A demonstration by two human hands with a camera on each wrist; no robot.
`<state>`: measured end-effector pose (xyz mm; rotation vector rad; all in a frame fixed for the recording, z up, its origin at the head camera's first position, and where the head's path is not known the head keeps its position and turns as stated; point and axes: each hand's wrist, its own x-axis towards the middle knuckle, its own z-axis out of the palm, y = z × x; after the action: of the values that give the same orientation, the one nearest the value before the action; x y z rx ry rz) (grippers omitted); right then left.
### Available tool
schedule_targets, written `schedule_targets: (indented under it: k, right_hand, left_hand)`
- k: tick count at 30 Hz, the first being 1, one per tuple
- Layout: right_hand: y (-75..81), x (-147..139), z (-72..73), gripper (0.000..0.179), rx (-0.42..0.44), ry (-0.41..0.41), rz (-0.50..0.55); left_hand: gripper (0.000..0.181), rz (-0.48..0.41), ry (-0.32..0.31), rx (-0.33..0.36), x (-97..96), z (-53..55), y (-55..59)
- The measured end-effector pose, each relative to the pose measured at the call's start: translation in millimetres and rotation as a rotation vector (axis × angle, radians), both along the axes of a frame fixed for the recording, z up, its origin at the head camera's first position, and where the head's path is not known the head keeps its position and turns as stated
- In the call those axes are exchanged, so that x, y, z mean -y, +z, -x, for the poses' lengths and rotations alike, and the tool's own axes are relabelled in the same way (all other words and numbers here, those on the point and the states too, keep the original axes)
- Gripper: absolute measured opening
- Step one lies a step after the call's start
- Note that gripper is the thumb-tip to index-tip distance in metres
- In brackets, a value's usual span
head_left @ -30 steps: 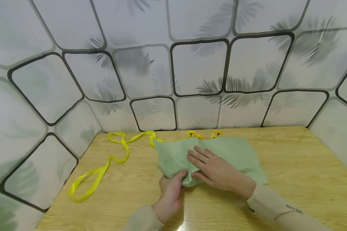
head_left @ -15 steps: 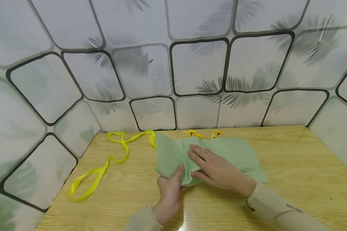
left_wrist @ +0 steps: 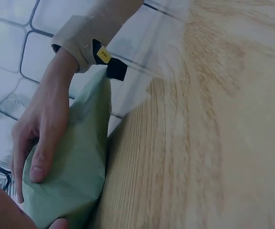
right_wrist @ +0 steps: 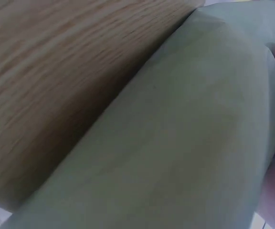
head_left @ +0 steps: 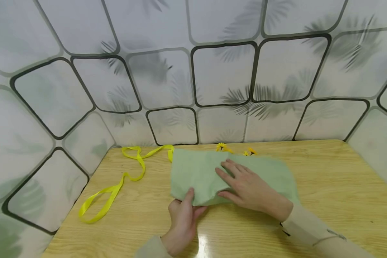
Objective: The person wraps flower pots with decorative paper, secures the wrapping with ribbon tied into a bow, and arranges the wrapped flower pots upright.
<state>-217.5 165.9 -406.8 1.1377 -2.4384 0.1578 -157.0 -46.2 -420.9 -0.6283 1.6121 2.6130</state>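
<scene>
A folded, pale green wrapping sheet [head_left: 198, 168] lies across the middle of the wooden table, puffed up in the left wrist view. At its near left edge my left hand [head_left: 182, 218] grips it, thumb on top and fingers beneath. My right hand [head_left: 251, 186] rests on the sheet's upper face with fingers spread out and nearly straight. In the left wrist view, that right hand [left_wrist: 47, 124] presses along the sheet's side. Yellow flower heads [head_left: 221, 146] peek out behind the sheet's far edge; whatever else is under or inside it is hidden.
A yellow ribbon [head_left: 114, 190] trails in loose loops over the left part of the table [head_left: 335, 179]. Behind and at both sides stand patterned wall panels [head_left: 225, 75], close against the table's far edge.
My left hand has shifted left and slightly nearer along the sheet's edge, and the sheet's left part has spread smoother. The right hand has slid a little to the right, still on the sheet.
</scene>
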Motion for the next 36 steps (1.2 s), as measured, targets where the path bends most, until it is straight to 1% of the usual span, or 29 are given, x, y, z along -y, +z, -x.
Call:
schedule_targets:
  k: [3, 5, 8, 10, 16, 18, 22, 26, 29, 32, 34, 36]
  right_hand:
    - [-1.2, -3, -0.6, 0.070, 0.025, 0.010, 0.012]
    - [-2.6, -4, -0.4, 0.069, 0.046, 0.018, 0.042]
    - [-4.9, -6, 1.1, 0.066, 0.063, 0.026, 0.094]
    - [-5.8, -7, 2.5, 0.064, 0.067, 0.032, 0.122]
    - [-4.7, -7, 6.0, 0.062, 0.063, 0.058, 0.143]
    - [-4.2, -6, 6.9, 0.062, 0.066, 0.060, 0.140]
    - [-3.2, -4, 7.5, 0.062, 0.065, 0.066, 0.122]
    - [-2.8, -1, 7.1, 0.062, 0.055, 0.083, 0.111]
    - [-3.6, -1, 6.4, 0.062, 0.050, 0.084, 0.095]
    - [-3.4, -1, 5.6, 0.060, 0.062, 0.064, 0.066]
    - [-2.9, -1, 5.7, 0.055, 0.066, 0.050, 0.045]
    - [-1.9, -1, 6.1, 0.051, 0.065, 0.045, 0.030]
  left_hand:
    - [0.046, 0.000, -0.002, 0.011, 1.0, 0.2, -2.0]
    - [0.047, -0.002, -0.003, 0.015, 1.0, 0.2, -2.2]
    - [0.049, 0.001, -0.001, 0.016, 0.4, 0.5, -0.3]
    - [0.049, 0.024, 0.003, 0.007, -0.5, 0.9, 1.8]
    - [0.044, 0.147, 0.016, -0.019, -7.2, 2.7, 9.8]
    - [0.043, 0.181, 0.014, -0.026, -9.4, 3.4, 11.7]
    - [0.039, 0.257, -0.015, -0.040, -12.9, 5.4, 15.2]
    - [0.032, 0.318, -0.001, -0.073, -15.7, 8.9, 17.1]
    - [0.031, 0.325, 0.023, -0.098, -16.7, 11.4, 16.5]
    - [0.035, 0.300, 0.033, -0.112, -15.5, 14.3, 17.1]
    - [0.040, 0.277, 0.034, -0.122, -12.5, 16.7, 19.3]
    - [0.043, 0.252, 0.026, -0.117, -7.2, 19.1, 22.6]
